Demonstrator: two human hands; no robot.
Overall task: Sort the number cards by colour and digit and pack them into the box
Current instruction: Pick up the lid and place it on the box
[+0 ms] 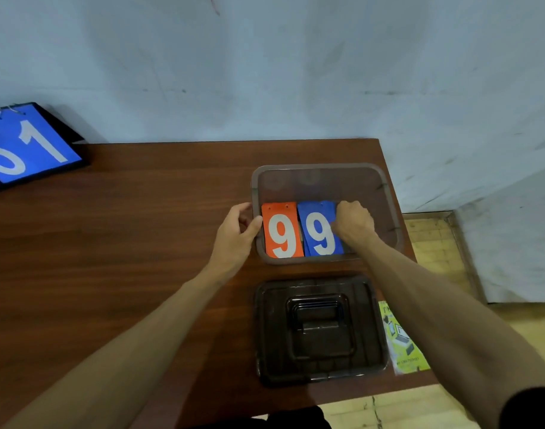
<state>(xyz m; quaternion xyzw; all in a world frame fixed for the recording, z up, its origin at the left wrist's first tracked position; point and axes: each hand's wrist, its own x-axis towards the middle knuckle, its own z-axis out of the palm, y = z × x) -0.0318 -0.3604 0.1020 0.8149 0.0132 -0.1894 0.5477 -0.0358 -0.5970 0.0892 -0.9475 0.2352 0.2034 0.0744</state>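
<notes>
Right hand (354,222) fingers clamped on blue 9 cards (319,233); orange 9 cards (282,233) just left of them; left hand (237,233) fingers pinch box (320,167) wall

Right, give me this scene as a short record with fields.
box: translucent brown plastic box, open, on the wooden table
cards: orange card stack showing 9 at left, blue card stack showing 9 beside it, both inside the box
lid: dark plastic lid with handle, off, flat on the table
left hand: holds the box's left wall
right hand: inside the box, grips the blue stack's right edge
other: blue flip scoreboard far left; yellow-green leaflet beside the lid
</notes>
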